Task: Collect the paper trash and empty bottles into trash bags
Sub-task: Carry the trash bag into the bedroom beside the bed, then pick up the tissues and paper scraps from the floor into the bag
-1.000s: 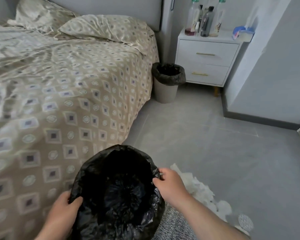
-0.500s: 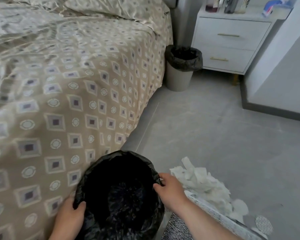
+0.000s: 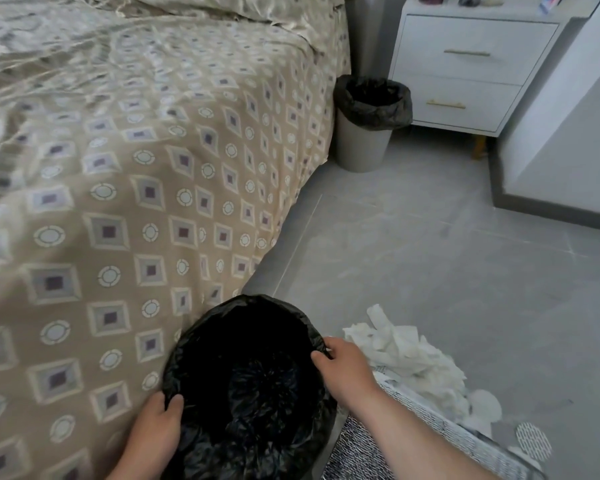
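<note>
Both hands hold a black trash bag [image 3: 229, 341] by its rim, mouth up and spread into a wide round opening between them. The left hand [image 3: 153, 431] grips the near-left edge: its thumb hooks over the rim into the mouth, while the fingers on the outside are hidden by the plastic. The right hand [image 3: 347, 365] pinches the far-right edge, fingers curled over the rim and bunching the plastic a little. The inside of the bag is too dark to tell whether anything lies in it.

Just beyond the right hand, on its outer side, lies the paper trash [image 3: 406, 355] — a loose heap of crumpled white tissue on the grey tiled floor [image 3: 430, 254], close to the bag's rim but apart from it. A grey woven edge [image 3: 440, 427], basket or mat I cannot tell, runs under the right forearm and beside the heap.

Beyond the left hand and touching that side of the bag is a bed with a beige patterned bedspread [image 3: 118, 185]. Well ahead of both hands, a pale waste bin [image 3: 361, 147] with a black liner stands between the bed corner and a white two-drawer nightstand [image 3: 465, 64] — only blurred bases of things on its top show
</note>
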Action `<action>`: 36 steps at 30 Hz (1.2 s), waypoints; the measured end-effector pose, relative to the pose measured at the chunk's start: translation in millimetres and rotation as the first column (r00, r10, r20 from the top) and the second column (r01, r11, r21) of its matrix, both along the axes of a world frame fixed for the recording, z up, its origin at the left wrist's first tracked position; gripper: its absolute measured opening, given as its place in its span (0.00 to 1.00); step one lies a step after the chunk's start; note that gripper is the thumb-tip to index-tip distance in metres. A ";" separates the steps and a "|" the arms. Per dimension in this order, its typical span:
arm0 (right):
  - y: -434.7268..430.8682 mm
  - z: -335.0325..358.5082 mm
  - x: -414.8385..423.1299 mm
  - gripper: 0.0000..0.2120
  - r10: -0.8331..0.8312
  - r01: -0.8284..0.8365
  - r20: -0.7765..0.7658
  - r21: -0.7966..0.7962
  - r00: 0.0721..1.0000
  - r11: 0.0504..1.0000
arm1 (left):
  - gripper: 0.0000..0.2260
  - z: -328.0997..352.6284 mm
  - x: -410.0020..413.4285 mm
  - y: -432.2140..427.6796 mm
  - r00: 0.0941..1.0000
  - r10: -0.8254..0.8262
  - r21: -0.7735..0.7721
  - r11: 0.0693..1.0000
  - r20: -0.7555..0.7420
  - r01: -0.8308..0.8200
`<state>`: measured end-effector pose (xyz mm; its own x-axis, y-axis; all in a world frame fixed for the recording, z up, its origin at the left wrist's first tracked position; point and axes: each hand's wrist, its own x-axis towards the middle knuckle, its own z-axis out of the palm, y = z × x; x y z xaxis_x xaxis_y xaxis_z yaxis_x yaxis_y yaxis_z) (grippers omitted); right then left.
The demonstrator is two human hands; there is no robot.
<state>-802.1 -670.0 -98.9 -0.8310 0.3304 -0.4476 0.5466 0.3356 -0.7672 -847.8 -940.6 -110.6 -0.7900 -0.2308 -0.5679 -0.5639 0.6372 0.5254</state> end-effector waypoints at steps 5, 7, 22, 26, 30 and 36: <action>4.3 9.0 5.3 0.07 -0.016 0.015 -0.026 -0.015 1.000 1.000 | 0.23 29.0 3.8 3.8 0.992 -0.111 0.026 0.994 0.055 0.109; 10.7 17.3 11.8 0.18 -0.032 0.032 -0.002 -0.015 0.999 0.999 | 0.35 57.2 7.8 4.0 0.963 -0.267 -0.142 0.952 0.044 0.270; 143.5 59.9 152.9 0.26 -0.019 -0.009 0.097 0.281 0.995 0.960 | 0.53 171.0 39.4 150.6 0.204 -0.951 -0.531 0.300 -0.231 0.793; 159.0 20.0 190.0 0.29 0.004 -0.070 0.258 0.245 0.966 0.967 | 0.50 134.3 64.4 216.6 -0.008 -0.995 -0.508 0.046 -0.103 0.860; 167.0 -11.9 206.2 0.28 -0.038 -0.062 0.339 0.278 0.940 0.958 | 0.35 58.7 84.6 269.1 0.058 -0.998 -0.277 0.057 -0.001 0.959; 198.0 -45.4 236.2 0.26 -0.398 0.321 0.303 0.275 0.866 0.906 | 0.38 -18.1 164.3 277.3 0.707 -0.693 -0.292 0.712 -0.144 0.638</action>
<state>-565.9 -472.0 -144.3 -0.4413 0.6934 -0.5696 0.8757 0.1941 -0.4421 -683.5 -663.3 -128.7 -0.8789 0.3180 -0.3557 0.1684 0.9043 0.3923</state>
